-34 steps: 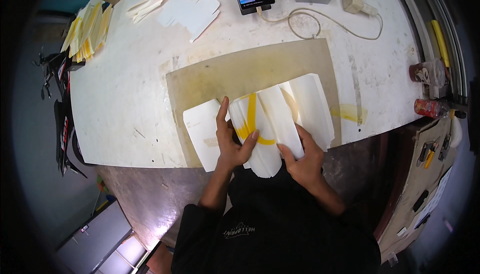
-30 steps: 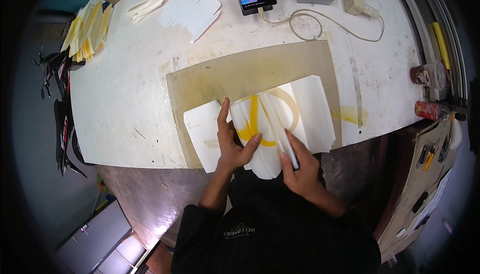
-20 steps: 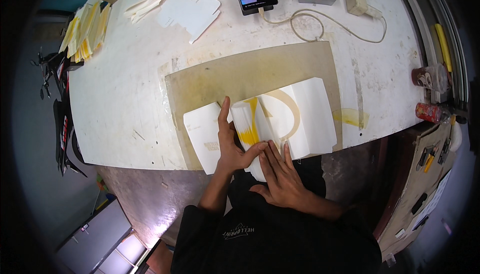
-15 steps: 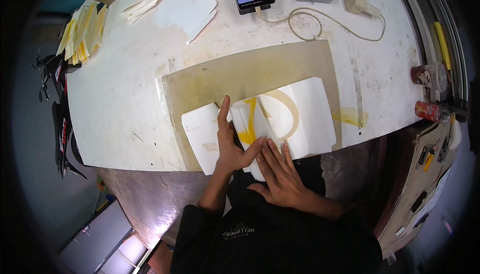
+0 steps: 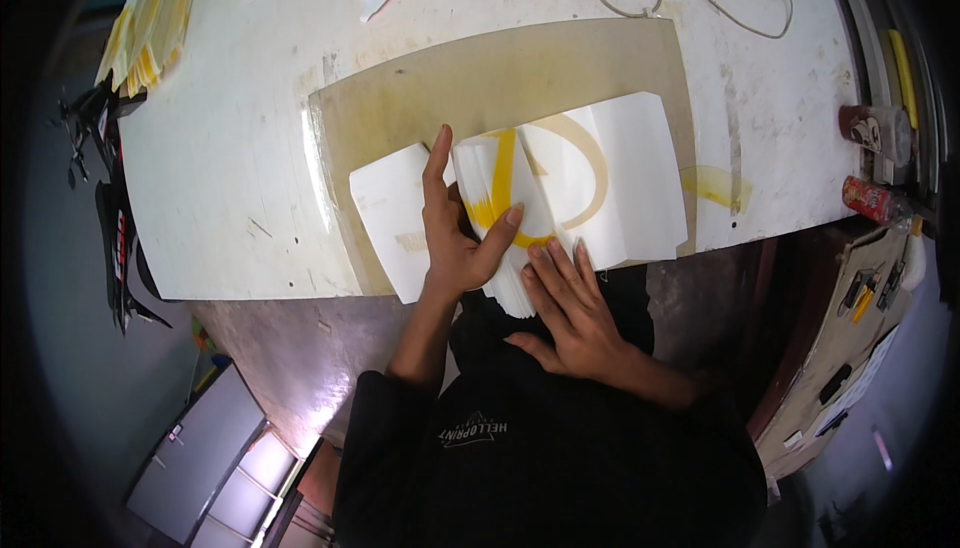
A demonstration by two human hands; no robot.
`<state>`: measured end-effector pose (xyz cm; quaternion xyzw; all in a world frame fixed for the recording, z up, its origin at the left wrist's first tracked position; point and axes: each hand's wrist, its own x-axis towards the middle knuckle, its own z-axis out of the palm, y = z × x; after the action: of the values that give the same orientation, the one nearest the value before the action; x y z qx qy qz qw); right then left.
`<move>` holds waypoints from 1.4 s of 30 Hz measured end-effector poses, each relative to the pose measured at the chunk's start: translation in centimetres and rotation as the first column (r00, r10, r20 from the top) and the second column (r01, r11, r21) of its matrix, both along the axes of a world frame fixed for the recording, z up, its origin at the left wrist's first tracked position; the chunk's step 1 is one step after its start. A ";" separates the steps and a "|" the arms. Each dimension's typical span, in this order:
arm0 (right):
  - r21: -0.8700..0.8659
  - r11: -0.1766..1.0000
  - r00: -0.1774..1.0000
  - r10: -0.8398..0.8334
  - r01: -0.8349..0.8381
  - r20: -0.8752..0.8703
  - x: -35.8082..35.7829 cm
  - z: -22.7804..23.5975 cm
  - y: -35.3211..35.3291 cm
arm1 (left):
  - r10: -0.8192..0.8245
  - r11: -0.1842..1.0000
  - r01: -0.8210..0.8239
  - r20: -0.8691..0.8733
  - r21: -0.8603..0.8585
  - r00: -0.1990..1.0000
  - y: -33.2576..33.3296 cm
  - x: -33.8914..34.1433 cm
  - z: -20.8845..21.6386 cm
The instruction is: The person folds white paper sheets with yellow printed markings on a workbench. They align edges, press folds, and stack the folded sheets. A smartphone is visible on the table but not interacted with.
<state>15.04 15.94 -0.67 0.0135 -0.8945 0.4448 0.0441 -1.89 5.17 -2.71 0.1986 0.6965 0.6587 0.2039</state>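
Right in front of me, the person's 2 bare hands are busy with a pile of folded white cards [image 5: 512, 198] near the front edge of a white table [image 5: 220, 188]. The left hand [image 5: 457, 253] is clamped on the pile: its thumb lies across the top, the index finger points up past the left side, and the other fingers are mostly hidden. The right hand [image 5: 580, 323] is spread flat, fingers apart and fingertips resting on the pile's lower right edge, with the thumb sticking out to the left, clear of the cards.

A yellow curved band runs down the pile's top. To the pile's right lies a wide white card [image 5: 640, 178] with a tan arc, and to its left a white panel [image 5: 385, 208] with small tan print. All of these sit over a brownish mat [image 5: 400, 108].

Farther off, I see a pale cable [image 5: 690, 0] looping at the back, a cup [image 5: 872, 133] and a red container [image 5: 868, 198] at the right edge, and yellow-marked papers [image 5: 150, 28] stacked at the far left.
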 end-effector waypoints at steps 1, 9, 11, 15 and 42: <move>0.008 1.000 1.000 -0.007 0.007 -0.010 0.2 -0.2 -0.1 | -0.001 1.000 0.000 0.019 0.019 1.000 0.2 0.0 0.1; 0.095 0.995 0.995 0.019 -0.010 -0.095 0.5 0.5 1.0 | 0.046 0.998 -0.048 0.074 0.035 0.996 0.6 0.1 0.6; 0.096 0.981 0.959 -0.138 0.166 -0.247 1.2 0.5 2.3 | 0.064 0.997 -0.066 0.075 0.026 0.995 0.6 0.4 0.6; 0.104 0.615 0.599 -0.694 0.782 -0.400 -0.1 0.1 5.1 | 0.057 0.998 -0.058 0.039 0.028 0.998 0.6 0.5 0.5; 0.430 0.566 0.710 -0.575 0.704 -0.406 -1.0 1.5 7.3 | 0.021 1.000 -0.021 0.006 0.003 1.000 -0.1 0.4 -0.2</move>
<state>14.04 23.19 0.86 -0.2519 -0.9145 0.1129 0.2956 -1.44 5.10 -2.88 0.1897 0.6968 0.6625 0.1988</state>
